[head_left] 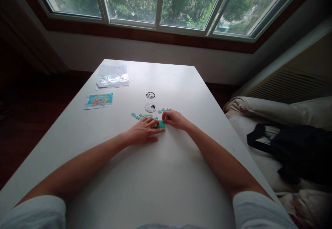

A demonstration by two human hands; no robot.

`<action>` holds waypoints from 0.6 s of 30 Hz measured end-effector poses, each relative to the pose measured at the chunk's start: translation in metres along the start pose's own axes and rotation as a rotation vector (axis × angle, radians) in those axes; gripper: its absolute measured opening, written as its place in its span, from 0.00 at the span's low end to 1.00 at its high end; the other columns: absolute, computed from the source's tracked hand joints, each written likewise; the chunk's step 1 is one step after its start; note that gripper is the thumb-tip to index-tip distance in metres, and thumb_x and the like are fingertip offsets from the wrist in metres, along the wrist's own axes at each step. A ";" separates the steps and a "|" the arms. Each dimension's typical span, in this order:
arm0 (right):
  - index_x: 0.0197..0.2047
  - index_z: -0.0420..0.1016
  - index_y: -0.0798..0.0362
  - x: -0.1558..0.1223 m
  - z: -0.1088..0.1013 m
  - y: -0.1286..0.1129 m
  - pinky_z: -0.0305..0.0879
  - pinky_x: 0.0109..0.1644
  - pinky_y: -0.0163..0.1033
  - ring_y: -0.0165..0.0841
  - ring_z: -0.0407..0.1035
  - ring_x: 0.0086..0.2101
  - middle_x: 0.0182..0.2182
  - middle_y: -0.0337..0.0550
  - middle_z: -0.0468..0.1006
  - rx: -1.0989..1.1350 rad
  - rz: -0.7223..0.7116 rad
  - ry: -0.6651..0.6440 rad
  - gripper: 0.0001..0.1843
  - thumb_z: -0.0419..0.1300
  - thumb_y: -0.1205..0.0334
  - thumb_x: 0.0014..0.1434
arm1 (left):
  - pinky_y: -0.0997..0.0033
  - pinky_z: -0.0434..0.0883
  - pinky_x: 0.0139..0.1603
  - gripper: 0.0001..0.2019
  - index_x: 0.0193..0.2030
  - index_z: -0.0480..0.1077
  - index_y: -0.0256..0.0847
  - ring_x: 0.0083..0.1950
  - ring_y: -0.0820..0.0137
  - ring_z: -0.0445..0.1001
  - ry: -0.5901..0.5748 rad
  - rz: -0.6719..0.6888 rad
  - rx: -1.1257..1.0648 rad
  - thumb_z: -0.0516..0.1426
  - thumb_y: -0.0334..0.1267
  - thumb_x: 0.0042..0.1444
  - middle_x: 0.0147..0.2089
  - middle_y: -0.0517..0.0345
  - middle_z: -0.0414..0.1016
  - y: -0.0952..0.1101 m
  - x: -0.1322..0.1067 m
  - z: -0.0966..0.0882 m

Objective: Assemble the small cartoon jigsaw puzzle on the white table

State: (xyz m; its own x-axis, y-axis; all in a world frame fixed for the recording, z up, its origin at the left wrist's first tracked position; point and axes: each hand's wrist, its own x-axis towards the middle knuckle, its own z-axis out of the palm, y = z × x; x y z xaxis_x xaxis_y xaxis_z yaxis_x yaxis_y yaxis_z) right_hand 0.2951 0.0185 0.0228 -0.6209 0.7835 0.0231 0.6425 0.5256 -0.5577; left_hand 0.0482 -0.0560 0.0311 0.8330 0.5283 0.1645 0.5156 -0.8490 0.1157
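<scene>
On the white table, a small joined patch of green jigsaw puzzle (161,124) lies between my hands. My left hand (144,130) rests flat over the patch's left side, fingers stretched out and covering part of it. At the patch's upper right edge, my right hand (174,118) is closed in a pinch; whatever its fingertips hold is too small or hidden to make out. Loose puzzle pieces (141,116) lie just beyond my left hand, and more pieces (163,110) sit beyond my right fingers, partly hidden by that hand.
Two round disc-like items (150,108) lie past the pieces, one behind the other. To the left is a picture sheet (100,100) with cartoon figures. Farther back lies a clear plastic packet (113,76) with papers. A pale sofa with a dark bag (298,149) stands right of the table (160,180).
</scene>
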 end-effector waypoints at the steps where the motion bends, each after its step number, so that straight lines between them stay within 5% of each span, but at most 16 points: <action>1: 0.36 0.78 0.52 0.000 -0.001 0.001 0.53 0.38 0.33 0.30 0.65 0.33 0.30 0.37 0.72 0.009 -0.001 -0.007 0.02 0.63 0.68 0.59 | 0.49 0.62 0.64 0.24 0.69 0.66 0.54 0.59 0.54 0.64 0.001 -0.002 -0.003 0.55 0.52 0.68 0.61 0.46 0.67 0.000 0.000 0.000; 18: 0.36 0.77 0.52 0.001 -0.002 0.002 0.53 0.37 0.33 0.30 0.65 0.33 0.30 0.37 0.72 0.003 -0.017 -0.033 0.03 0.63 0.68 0.59 | 0.48 0.61 0.64 0.24 0.68 0.66 0.54 0.59 0.54 0.64 -0.007 -0.002 -0.005 0.54 0.52 0.68 0.61 0.45 0.67 0.001 0.000 -0.002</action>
State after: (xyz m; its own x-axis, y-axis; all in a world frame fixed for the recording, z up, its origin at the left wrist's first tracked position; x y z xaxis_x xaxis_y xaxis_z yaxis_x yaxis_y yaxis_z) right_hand 0.2965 0.0206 0.0236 -0.6465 0.7629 0.0054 0.6302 0.5380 -0.5598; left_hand 0.0482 -0.0571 0.0337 0.8334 0.5298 0.1571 0.5161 -0.8479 0.1213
